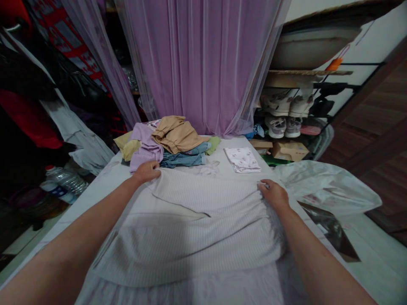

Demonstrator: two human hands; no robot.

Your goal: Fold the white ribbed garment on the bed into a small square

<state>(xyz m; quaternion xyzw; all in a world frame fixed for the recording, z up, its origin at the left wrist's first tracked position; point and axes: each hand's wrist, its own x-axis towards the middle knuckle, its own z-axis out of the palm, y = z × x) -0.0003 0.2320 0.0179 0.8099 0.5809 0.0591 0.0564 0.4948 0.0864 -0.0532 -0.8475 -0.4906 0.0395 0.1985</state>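
Where two hands (146,171) (274,195) grip, one ribbed sweater (190,241)

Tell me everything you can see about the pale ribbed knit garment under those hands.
The pale grey ribbed knit garment lies spread almost flat on a pale patterned cover, its fine ribs looking soft and stretchy. A long crease or folded flap runs across its left-centre. The person's left hand grips its far left edge, and the right hand grips its far right edge, where the side is bunched. Its exact garment type cannot be told.

Bed (95,190) with a pale sheet holds a ribbed off-white knit garment (190,237), a heaped pile of clothes (168,144), a folded floral cloth (242,159), and a white plastic bag (324,188).
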